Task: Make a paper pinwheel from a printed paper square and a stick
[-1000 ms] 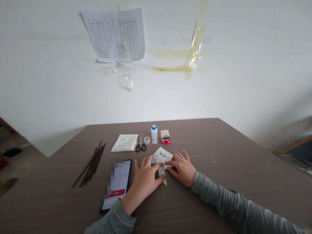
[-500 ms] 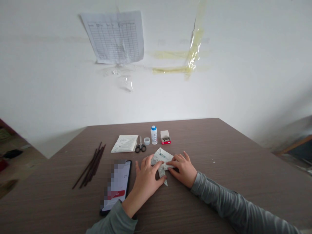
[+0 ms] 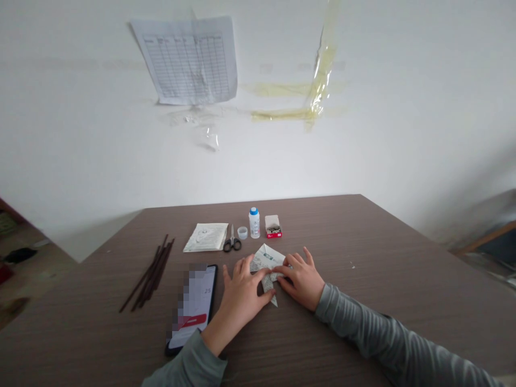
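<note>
A folded piece of printed paper (image 3: 266, 258) lies on the brown table between my hands, its top corner pointing away from me and a narrow flap pointing towards me. My left hand (image 3: 244, 295) has its thumb and index finger closed on the left side of the paper, near the flap. From the right, my right hand (image 3: 300, 279) pinches the paper near its middle, thumb below and index finger above, one finger raised. The fingertips of both hands almost meet over the folds and hide part of them.
A phone (image 3: 193, 309) lies left of my left hand, with several dark brown sticks (image 3: 151, 277) farther left. Behind the paper stand a blue-capped bottle (image 3: 254, 224), a small clear cup (image 3: 242, 233) and a red box (image 3: 274, 232) of small metal pieces. Scissors (image 3: 232, 243) lie beside stacked paper (image 3: 206, 237).
My right fingers have pressed the middle fold of the paper flatter and shifted slightly left. My left hand stays almost in place.
</note>
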{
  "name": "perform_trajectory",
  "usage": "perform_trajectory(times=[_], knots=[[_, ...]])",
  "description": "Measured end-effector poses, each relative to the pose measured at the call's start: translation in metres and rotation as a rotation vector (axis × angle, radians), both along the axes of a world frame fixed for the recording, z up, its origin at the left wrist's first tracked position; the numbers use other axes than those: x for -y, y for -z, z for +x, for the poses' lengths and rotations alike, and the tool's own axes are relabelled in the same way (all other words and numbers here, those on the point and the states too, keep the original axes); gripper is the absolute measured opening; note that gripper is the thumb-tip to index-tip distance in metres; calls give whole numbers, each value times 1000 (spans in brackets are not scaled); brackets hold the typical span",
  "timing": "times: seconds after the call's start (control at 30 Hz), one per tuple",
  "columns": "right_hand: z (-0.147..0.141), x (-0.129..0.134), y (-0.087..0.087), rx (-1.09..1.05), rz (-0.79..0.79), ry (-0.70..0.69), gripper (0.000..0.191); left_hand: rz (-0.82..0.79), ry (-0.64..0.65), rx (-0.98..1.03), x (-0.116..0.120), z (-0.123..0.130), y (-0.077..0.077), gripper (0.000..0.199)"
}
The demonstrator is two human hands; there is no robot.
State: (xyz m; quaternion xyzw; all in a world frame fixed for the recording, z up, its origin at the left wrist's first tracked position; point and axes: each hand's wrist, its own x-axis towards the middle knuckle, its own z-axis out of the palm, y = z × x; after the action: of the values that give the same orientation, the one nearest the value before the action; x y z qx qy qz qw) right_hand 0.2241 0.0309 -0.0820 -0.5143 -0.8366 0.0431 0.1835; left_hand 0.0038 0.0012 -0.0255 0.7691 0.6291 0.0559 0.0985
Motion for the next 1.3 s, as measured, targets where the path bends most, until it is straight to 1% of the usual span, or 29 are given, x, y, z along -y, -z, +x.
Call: perform_trajectory(times=[0.1,0.23,0.3,0.43,0.6,0.7,0.8,0.93,1.13,1.3], knots=[[1,-1,2,-12,-21,12,34,11,-4,5,-2,-1,3,53],[2,-2,5,-32,-48,22,30,16,-7,19,-3,-3,6,60],[3,-3,5,-33,-53,31,31,11,-8,16,-3,-3,7,58],[2,-1,2,-27,-53,22,34,24,2,18,-1,-2,7,50],[-1,1,-5,-2,-74,27,34,22,31,30,-2,-3,5,49],[-2,2,-5,-3,-69,33,33,35,39,46,-3,-3,7,49],[-1,1,-3,-14,-65,38,32,41,19,62,-5,-4,10,51],[0,-1,1,-31,-43,34,33,21,10,60,-6,-4,10,63],[0,1,0,-25,-29,38,37,2,23,44,-4,-2,7,55],[0,1,-2,-3,-52,21,39,8,31,41,-4,-3,8,58]])
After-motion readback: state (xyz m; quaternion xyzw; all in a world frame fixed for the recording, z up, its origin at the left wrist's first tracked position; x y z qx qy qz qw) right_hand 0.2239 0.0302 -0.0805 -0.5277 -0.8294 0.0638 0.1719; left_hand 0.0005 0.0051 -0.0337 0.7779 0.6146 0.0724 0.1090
